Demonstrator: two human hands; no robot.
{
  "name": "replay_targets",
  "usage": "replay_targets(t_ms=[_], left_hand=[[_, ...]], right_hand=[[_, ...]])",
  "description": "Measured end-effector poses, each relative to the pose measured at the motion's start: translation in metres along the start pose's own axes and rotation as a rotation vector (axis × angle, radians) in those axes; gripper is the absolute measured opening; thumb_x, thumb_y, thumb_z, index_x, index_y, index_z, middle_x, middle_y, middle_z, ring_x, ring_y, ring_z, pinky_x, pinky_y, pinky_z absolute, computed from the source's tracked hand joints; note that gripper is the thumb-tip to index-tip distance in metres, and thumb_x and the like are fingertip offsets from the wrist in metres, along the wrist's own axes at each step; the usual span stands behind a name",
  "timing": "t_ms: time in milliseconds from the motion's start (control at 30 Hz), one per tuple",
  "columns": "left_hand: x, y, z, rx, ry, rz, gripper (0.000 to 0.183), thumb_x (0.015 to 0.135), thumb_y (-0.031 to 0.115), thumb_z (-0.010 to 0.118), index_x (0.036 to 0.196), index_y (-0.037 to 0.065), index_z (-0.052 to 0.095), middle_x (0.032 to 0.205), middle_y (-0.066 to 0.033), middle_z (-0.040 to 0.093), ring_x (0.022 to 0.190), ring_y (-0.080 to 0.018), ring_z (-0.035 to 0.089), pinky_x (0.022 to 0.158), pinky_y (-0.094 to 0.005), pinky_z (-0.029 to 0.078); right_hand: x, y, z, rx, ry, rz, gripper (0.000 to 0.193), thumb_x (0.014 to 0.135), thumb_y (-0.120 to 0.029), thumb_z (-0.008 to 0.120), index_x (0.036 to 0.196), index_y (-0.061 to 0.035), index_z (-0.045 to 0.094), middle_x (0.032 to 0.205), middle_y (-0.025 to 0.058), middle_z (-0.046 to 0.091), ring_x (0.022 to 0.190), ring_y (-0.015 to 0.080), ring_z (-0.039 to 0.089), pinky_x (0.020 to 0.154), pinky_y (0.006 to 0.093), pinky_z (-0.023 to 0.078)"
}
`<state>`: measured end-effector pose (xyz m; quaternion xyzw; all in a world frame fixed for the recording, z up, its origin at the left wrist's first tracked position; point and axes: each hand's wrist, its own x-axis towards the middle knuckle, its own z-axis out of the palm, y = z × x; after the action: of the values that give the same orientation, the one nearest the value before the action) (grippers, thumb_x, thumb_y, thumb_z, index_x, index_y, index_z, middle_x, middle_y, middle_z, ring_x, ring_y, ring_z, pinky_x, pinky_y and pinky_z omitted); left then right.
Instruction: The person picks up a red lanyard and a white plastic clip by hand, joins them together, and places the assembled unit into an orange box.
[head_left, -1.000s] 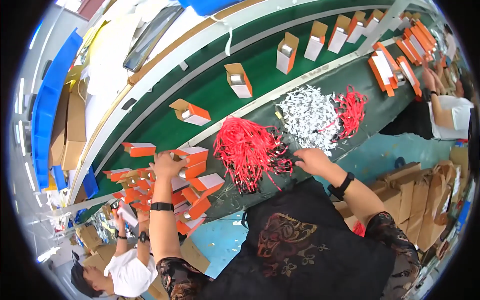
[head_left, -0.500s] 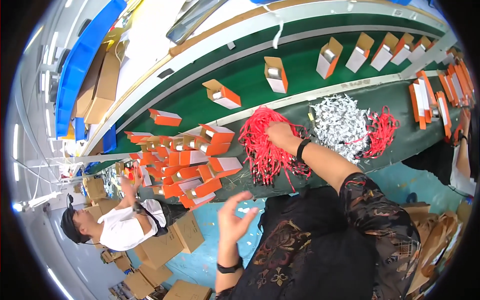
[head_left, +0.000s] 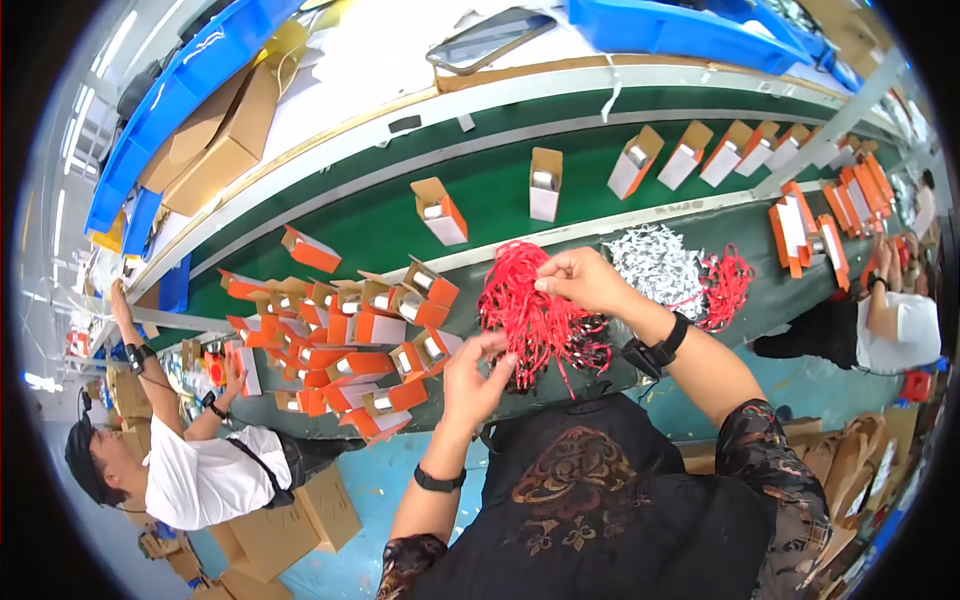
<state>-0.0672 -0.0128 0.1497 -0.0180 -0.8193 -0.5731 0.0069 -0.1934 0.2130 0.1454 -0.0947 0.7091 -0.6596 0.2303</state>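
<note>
A heap of red cords (head_left: 520, 310) with dark ends lies on the dark bench top in front of me. My right hand (head_left: 585, 282) is over its upper right side, thumb and fingertips pinched on a red cord. At the heap's lower left edge is my left hand (head_left: 472, 382), its thumb and fingers apart, with no cord visibly held in it. Right of the heap lies a pile of white strips or cords (head_left: 655, 270), and beyond it a smaller bunch of red cords (head_left: 726, 287).
Many open orange-and-white boxes (head_left: 350, 330) crowd the bench at left. More boxes (head_left: 545, 185) stand along the green conveyor (head_left: 370, 205). A white-shirted person (head_left: 215, 475) works at left, another (head_left: 895, 330) at right. A shelf above holds blue bins (head_left: 680, 30).
My right hand has lifted from inside the red cord heap into a pinch above it. My left hand has come up to the heap's edge. The view has shifted.
</note>
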Motion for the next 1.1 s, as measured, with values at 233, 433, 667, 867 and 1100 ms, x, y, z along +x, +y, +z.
replay_targets(t_ms=[233,433,667,867,1100], left_hand=[[0.108,-0.027,0.039,0.350,-0.032,0.445,0.037,0.078,0.015,0.073,0.115,0.009,0.066,0.115,-0.0164,0.061,0.108,-0.0350,0.057,0.095,-0.0412,0.046],[0.129,-0.056,0.052,0.141,0.087,0.210,0.015,0.089,0.017,0.065,0.096,0.007,0.072,0.099,-0.0142,0.066,0.100,-0.0303,0.061,0.090,-0.0370,0.048],[0.107,0.082,0.030,-0.765,0.150,0.265,0.023,0.100,0.022,0.054,0.104,0.001,0.064,0.101,-0.0095,0.061,0.082,-0.0151,0.063,0.071,-0.0306,0.055],[0.085,0.153,0.004,-0.493,-0.053,0.892,0.027,0.095,0.029,0.061,0.099,0.003,0.068,0.123,-0.0185,0.054,0.123,-0.0352,0.053,0.104,-0.0529,0.043],[0.031,0.163,-0.005,0.415,0.052,0.896,0.025,0.085,0.037,0.072,0.098,0.016,0.073,0.130,-0.0092,0.053,0.128,-0.0326,0.048,0.110,-0.0576,0.033]], right_hand=[[-0.045,-0.073,0.000,0.260,-0.117,0.015,0.016,0.091,-0.019,0.068,0.089,-0.0027,0.067,0.071,-0.0037,0.060,0.060,0.0039,0.051,0.055,0.0186,0.039],[-0.115,-0.111,-0.018,0.427,-0.166,-0.138,0.023,0.088,-0.023,0.071,0.084,-0.0022,0.064,0.073,0.0030,0.060,0.064,0.0098,0.052,0.057,0.0237,0.039],[-0.179,-0.037,-0.047,0.346,-0.392,-0.083,0.013,0.086,-0.010,0.073,0.089,0.0019,0.068,0.082,0.0022,0.064,0.075,0.0076,0.056,0.067,0.0255,0.045],[-0.172,0.018,-0.031,0.112,-0.412,0.008,0.021,0.087,-0.019,0.073,0.095,0.0003,0.070,0.082,0.0008,0.069,0.076,0.0060,0.059,0.069,0.0253,0.048],[-0.145,0.051,-0.036,-0.186,-0.570,-0.034,0.020,0.086,-0.019,0.074,0.096,-0.0020,0.072,0.083,0.0027,0.064,0.073,0.0100,0.058,0.063,0.0277,0.045]])
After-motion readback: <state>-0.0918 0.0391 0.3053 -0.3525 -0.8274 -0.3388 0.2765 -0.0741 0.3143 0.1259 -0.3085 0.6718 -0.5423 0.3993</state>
